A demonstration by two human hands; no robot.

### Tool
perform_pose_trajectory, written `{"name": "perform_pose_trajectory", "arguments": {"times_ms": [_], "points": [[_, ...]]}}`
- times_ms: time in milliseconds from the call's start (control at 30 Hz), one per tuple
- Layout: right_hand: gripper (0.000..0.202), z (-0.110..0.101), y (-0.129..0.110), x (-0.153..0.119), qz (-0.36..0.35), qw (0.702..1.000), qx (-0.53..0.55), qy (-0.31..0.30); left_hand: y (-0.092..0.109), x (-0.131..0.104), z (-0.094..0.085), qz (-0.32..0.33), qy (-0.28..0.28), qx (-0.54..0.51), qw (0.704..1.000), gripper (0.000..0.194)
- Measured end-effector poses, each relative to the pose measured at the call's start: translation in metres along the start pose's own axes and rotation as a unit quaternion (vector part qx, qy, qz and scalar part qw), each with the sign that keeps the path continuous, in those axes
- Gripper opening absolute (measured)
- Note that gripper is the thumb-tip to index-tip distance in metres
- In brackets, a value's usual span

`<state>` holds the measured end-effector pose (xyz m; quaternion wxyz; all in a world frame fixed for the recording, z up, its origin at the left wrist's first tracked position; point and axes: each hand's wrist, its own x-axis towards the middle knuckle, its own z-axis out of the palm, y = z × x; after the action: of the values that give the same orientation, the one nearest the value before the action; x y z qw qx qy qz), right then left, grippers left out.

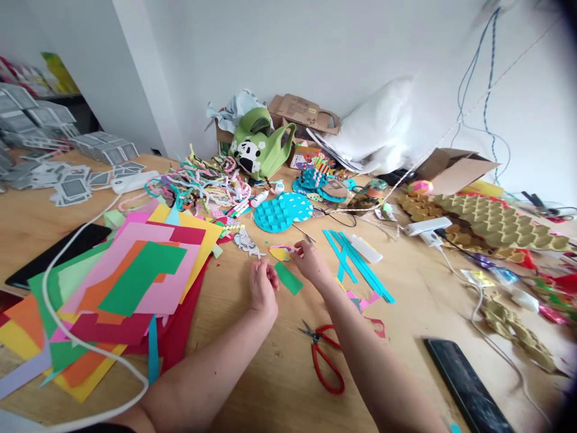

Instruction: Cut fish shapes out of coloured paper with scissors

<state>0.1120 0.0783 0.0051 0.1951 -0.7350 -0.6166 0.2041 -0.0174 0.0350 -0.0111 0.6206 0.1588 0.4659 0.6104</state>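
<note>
Near the middle of the wooden table, my left hand [264, 284] rests with its fingers curled; whether anything is inside them is too small to tell. A green paper rectangle [289, 278] lies just right of it. My right hand [309, 260] is pinched at the right end of a small yellow and pink paper piece [280, 252]. Behind my left hand lies a grey-and-white paper cutout [247, 243]. Red-handled scissors [316, 346] lie partly open between my forearms, one handle close to my right forearm. Blue paper strips [360, 261] are to the right of my right hand.
Stacked coloured paper [135, 270] and a white cable [49, 307] are on the left. A phone [466, 385] lies front right. Behind are blue discs [273, 215], a green panda bag [261, 150] and tangled pipe cleaners [202, 183]. A white bottle [366, 248] lies beside the strips.
</note>
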Motion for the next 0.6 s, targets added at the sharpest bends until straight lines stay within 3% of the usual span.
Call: {"name": "perform_pose_trajectory", "arguments": {"times_ms": [267, 600], "points": [[0.026, 0.001, -0.001, -0.058, -0.033, 0.988, -0.147, -0.029, 0.003, 0.002, 0.0, 0.029, -0.013, 0.005, 0.999, 0.03], [0.019, 0.011, -0.007, -0.065, -0.006, 0.986, -0.161, -0.032, 0.003, 0.001, 0.0, 0.06, -0.024, 0.015, 0.998, 0.032]]}}
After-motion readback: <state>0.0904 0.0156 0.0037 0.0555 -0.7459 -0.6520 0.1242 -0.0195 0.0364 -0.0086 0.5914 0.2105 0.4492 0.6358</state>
